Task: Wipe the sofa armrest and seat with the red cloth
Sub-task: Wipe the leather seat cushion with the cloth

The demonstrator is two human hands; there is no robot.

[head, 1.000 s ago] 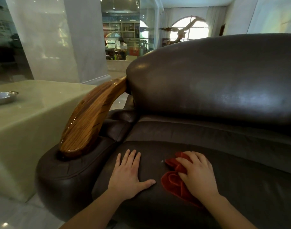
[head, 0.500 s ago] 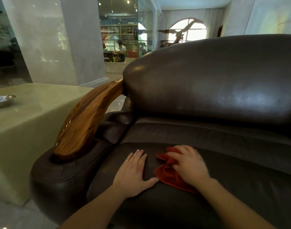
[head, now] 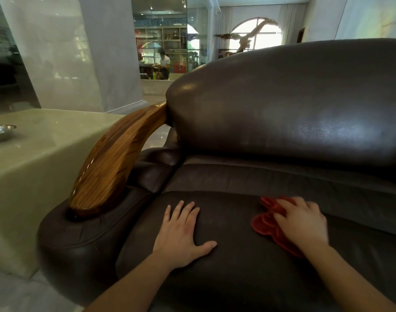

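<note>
The right hand [head: 301,224] is pressing flat on the crumpled red cloth [head: 265,222], fingers spread over it on the dark leather seat cushion [head: 226,262], while the left hand [head: 181,233] is lying palm-down, empty and splayed wide, bracing beside it. That cloth is looking light, limp and soft, so it is likely bunching unless pinned under the whole palm. The leather is looking smooth, glossy and padded, and the curved wooden armrest [head: 111,163] is showing hard, polished, ribbed grain.
</note>
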